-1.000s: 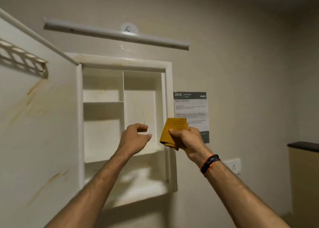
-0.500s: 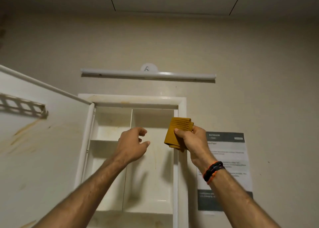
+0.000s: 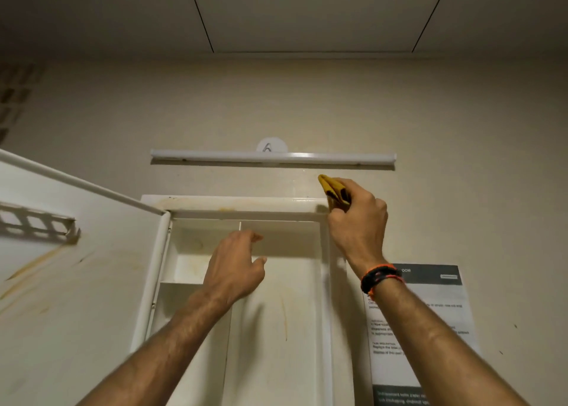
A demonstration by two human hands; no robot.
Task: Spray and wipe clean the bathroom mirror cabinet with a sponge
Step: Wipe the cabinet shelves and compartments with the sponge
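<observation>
The white wall cabinet (image 3: 246,206) hangs open, its shelves bare and streaked with yellowish stains. Its door (image 3: 76,267) swings out to the left, stained on the inside. My right hand (image 3: 356,224) grips a folded yellow sponge cloth (image 3: 333,189) and presses it against the cabinet's top right corner. My left hand (image 3: 235,267) hovers in front of the upper shelves with its fingers loosely spread and nothing in it, apart from the cabinet. No spray bottle is in view.
A white tube light (image 3: 273,157) runs along the wall just above the cabinet. A printed paper notice (image 3: 430,329) is stuck to the wall right of the cabinet. A small white rack (image 3: 37,224) sits on the door's inside.
My right hand has risen with the sponge cloth from the cabinet's right edge to its top right corner. My view has tilted upward. The left hand stays in front of the shelves.
</observation>
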